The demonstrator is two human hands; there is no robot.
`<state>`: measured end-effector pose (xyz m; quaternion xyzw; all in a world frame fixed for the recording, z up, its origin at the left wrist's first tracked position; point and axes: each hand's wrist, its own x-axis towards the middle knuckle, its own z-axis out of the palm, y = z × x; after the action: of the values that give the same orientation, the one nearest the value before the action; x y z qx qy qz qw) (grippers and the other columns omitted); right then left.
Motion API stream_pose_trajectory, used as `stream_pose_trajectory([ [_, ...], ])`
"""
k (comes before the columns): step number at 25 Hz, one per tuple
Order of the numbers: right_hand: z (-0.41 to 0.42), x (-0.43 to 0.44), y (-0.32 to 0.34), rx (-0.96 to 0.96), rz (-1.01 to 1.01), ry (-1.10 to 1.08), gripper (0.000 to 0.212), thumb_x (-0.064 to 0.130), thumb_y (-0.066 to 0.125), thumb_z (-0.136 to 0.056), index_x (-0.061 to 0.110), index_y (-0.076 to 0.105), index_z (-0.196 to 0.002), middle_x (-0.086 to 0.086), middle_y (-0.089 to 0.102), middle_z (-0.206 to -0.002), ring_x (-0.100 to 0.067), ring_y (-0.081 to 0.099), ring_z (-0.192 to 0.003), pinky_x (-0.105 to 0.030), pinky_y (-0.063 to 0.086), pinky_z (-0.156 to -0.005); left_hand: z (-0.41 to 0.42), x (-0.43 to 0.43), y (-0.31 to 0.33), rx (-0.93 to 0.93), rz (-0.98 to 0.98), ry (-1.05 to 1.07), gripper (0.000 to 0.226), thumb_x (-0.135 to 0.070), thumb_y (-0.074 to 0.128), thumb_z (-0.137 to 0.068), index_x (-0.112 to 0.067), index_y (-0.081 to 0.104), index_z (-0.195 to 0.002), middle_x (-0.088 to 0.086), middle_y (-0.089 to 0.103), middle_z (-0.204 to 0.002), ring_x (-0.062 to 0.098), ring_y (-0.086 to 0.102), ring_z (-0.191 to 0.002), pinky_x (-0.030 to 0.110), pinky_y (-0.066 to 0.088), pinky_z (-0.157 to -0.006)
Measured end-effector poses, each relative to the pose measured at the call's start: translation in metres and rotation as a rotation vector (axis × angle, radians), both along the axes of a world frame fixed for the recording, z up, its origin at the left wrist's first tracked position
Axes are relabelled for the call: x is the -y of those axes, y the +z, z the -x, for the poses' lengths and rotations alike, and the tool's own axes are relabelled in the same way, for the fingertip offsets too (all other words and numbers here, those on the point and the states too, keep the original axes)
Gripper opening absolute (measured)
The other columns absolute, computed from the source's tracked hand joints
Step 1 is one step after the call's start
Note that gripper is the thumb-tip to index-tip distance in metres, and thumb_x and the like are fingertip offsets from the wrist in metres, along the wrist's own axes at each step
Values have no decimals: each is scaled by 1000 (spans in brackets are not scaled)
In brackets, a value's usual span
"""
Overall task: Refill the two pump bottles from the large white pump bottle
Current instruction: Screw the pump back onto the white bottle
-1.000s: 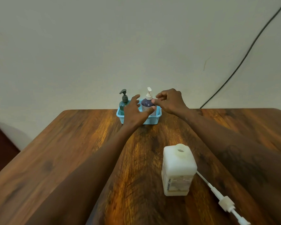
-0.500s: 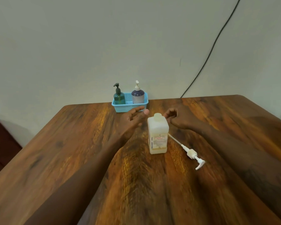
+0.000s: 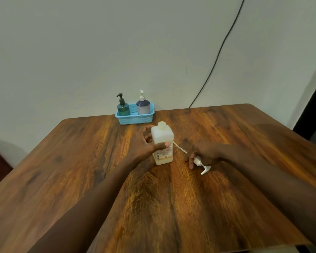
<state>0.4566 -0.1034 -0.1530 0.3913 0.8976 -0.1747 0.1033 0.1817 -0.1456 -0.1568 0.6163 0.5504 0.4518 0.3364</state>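
Your left hand [image 3: 142, 145] grips the uncapped large white bottle [image 3: 162, 137], which stands upright on the worktop [image 3: 98, 179]; the thumb lies across its label and the fingers [image 3: 147, 138] wrap behind it. Your right hand [image 3: 205, 152] curls round the collar of the loose pump [image 3: 206, 170], whose nozzle pokes out below those fingers. Beyond your left fingertips, the green bottle [image 3: 123, 109] and purple bottle [image 3: 143, 107] stand in the blue basket [image 3: 135, 119].

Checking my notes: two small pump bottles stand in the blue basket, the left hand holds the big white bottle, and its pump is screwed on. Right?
Not quite. In the head view the big white bottle has an open neck; its pump lies on the table under the right hand. The rest holds.
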Motion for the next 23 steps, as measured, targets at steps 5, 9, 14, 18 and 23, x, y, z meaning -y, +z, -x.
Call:
stream_pose_trajectory([
  [5, 6, 7, 5, 26, -49, 45, 47, 3, 74, -82, 32, 74, -119, 8, 65, -135, -14, 59, -123, -36, 49, -104, -5, 1, -2, 16, -13, 32, 86, -35, 97, -58, -24, 54, -132, -2, 68, -129, 14, 70, -112, 43, 63, -86],
  [9, 10, 8, 9, -277, -174, -88, 31, 25, 74, -89, 29, 72, -120, 13, 68, -113, -9, 63, -103, -32, 54, -89, -3, 10, 2, 7, -98, 74, 88, -40, 96, -58, -29, 58, -136, -4, 68, -131, 12, 69, -113, 37, 63, -85],
  [14, 34, 6, 50, -892, -460, -245, 32, 23, 74, -91, 18, 72, -123, 4, 75, -107, -6, 69, -91, -34, 60, -82, 0, 18, 11, -31, -129, 99, 85, -34, 96, -63, -25, 57, -139, -1, 67, -133, 15, 67, -115, 22, 59, -78],
  [18, 59, 9, 99, -1287, -510, -380, 33, 26, 71, -94, 16, 70, -125, 5, 75, -106, -11, 73, -93, -36, 62, -83, 4, 22, 12, -103, -140, 142, 84, -35, 95, -64, -29, 57, -139, -2, 67, -134, 16, 65, -117, 26, 58, -81],
  [23, 79, 9, 135, -1555, -488, -379, 27, 23, 69, -96, 11, 71, -120, 0, 75, -97, -18, 75, -86, -37, 65, -70, 10, 26, 14, -168, -108, 180, 83, -39, 94, -66, -29, 57, -140, -2, 67, -133, 12, 63, -110, 19, 51, -73],
])
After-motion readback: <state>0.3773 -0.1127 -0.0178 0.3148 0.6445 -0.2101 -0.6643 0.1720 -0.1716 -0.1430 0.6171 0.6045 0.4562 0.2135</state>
